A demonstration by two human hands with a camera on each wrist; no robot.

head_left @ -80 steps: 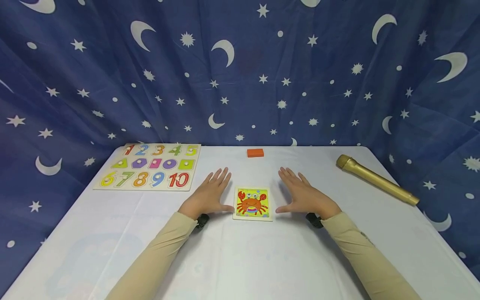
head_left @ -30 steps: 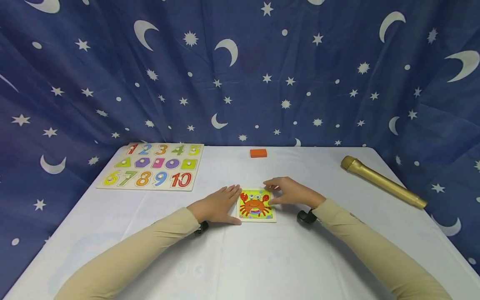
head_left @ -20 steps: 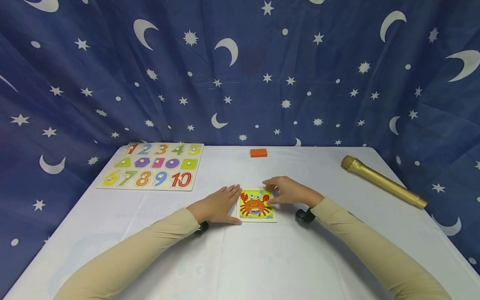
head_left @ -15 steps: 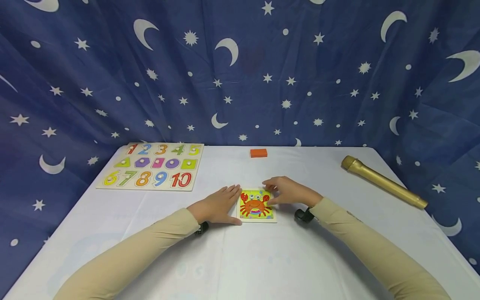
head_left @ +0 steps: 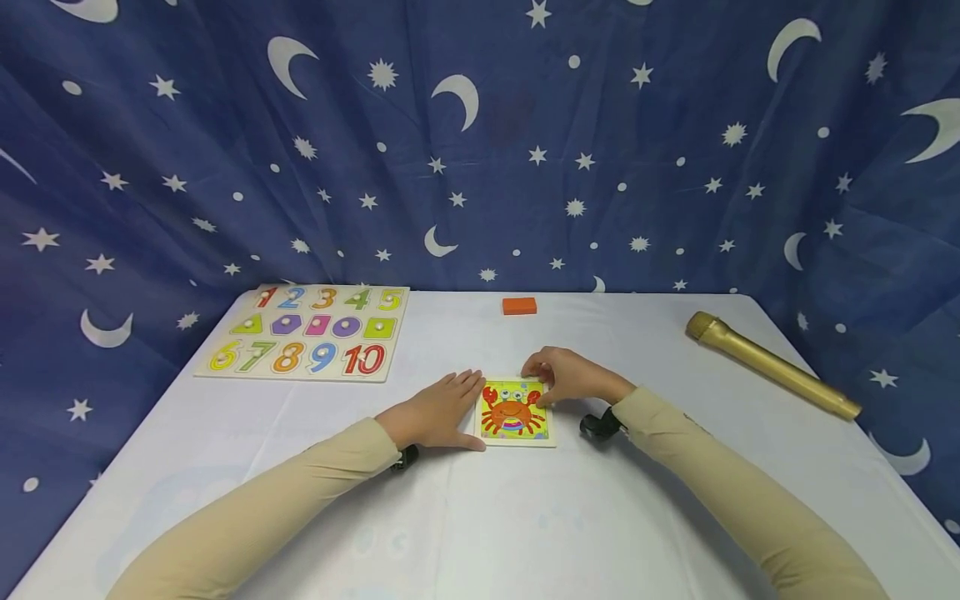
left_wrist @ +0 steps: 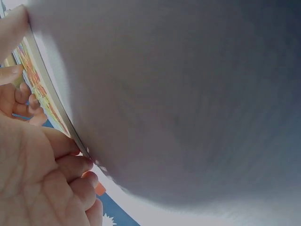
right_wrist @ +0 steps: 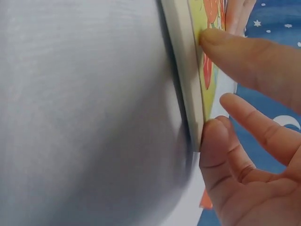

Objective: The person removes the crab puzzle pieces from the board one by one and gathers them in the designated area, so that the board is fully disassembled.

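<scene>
One small crab board point(head_left: 513, 417) lying face up on the white surface point(head_left: 495, 525), between left hand point(head_left: 437, 412) and right hand point(head_left: 573, 375). On the left, fingers spread and nearly straight along the board's left edge, thumb stretched down to the near corner; loosely spanning that edge, touching rather than gripping. On the right, fingers bent and thumb set apart from them, half closed: thumb tip at the picture's right side, another fingertip at the far edge. Impossible to tell from these views whether pinching or merely touching. Farther off, small orange block point(head_left: 519, 306) at the back. Back left, pale number board point(head_left: 330, 312) with coloured digits and shapes. Off to the right, gold microphone point(head_left: 772, 367) lying at a slant. Behind, blue curtain point(head_left: 502, 208) with pale moons and stars.
</scene>
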